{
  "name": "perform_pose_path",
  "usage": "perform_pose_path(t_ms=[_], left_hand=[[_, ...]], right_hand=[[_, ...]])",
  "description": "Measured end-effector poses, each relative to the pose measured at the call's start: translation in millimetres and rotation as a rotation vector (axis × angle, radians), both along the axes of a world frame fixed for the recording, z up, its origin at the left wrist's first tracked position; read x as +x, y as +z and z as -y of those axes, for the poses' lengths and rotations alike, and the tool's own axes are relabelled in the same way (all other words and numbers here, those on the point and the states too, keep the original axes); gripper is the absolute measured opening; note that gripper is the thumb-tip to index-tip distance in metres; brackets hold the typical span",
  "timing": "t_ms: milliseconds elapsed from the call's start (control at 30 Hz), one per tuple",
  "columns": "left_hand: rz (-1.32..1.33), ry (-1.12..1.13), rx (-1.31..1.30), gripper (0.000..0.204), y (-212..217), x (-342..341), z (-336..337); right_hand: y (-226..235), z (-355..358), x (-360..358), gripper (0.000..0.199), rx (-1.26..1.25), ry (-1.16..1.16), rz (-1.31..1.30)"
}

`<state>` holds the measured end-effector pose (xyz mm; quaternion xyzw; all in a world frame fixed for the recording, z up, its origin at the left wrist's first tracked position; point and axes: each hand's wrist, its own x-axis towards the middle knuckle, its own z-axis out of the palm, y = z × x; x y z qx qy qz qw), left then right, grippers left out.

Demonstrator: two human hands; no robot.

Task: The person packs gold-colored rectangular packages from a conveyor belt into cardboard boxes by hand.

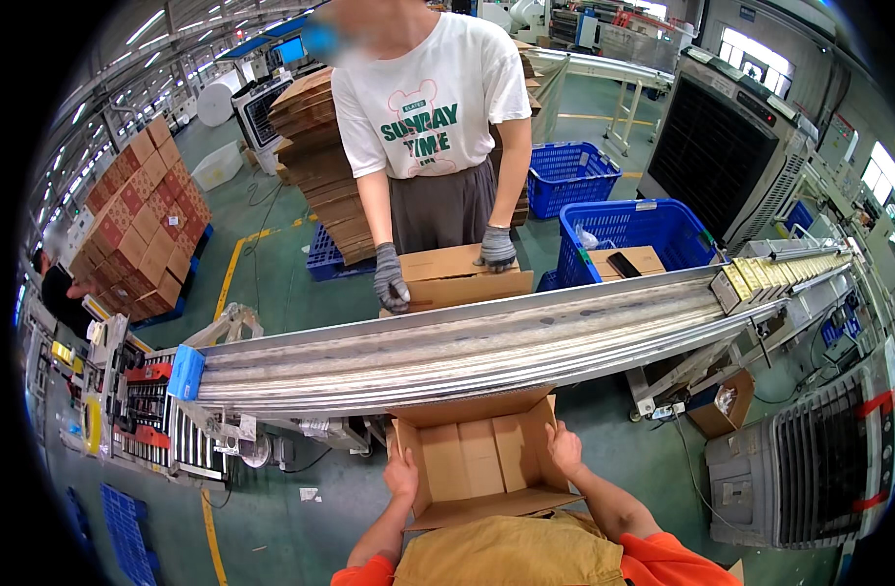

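Note:
An open, empty cardboard box [478, 459] sits in front of my body, just below the near edge of the conveyor [447, 342]. My left hand [400, 475] grips the box's left wall, fingers at the rim. On the opposite side, my right hand [564, 449] holds the right wall the same way. The box's inside shows bare flaps and a seam at the bottom. Across the conveyor, a co-worker in a white T-shirt [433, 98] and grey gloves rests both hands on another cardboard box [467, 283].
Small yellow-white cartons [774, 283] stand in a row at the conveyor's right end. A blue block [186, 373] sits at its left end, beside a roller section [188, 439]. Blue crates [643, 230] and stacked flat cardboard [315, 156] lie beyond; a grey cooler [799, 469] stands at right.

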<state>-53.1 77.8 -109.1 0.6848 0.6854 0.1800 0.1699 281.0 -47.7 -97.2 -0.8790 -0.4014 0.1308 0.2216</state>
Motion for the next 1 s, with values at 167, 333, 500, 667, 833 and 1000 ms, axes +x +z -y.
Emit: perform_pose_path(t_ms=[167, 333, 500, 667, 833, 1000], left_hand=[[-0.017, 0.010, -0.057, 0.048, 4.7, 0.8, -1.8], [-0.010, 0.003, -0.038, 0.048, 1.3, -0.2, -2.6], [-0.004, 0.024, 0.012, 0.046, -5.9, -3.4, -1.9], [0.015, 0.020, 0.014, 0.046, -6.7, -5.1, -3.6], [0.038, -0.004, -0.022, 0.045, -4.9, 0.9, -5.0], [0.027, -0.033, 0.088, 0.043, -7.7, -8.2, -2.6]], right_hand=[[0.8, -0.5, -1.2, 0.038, 0.003, -0.006, -0.007], [1.5, 0.8, -2.0, 0.037, 0.036, -0.004, 0.007], [-4.4, -0.6, -3.5, 0.035, 0.022, -0.011, 0.020], [-7.6, -0.3, -5.6, 0.036, 0.037, -0.015, 0.026], [-12.9, 0.8, -0.5, 0.037, -0.004, -0.063, 0.042], [-4.5, -4.8, -5.4, 0.035, 0.046, -0.048, -0.002]])
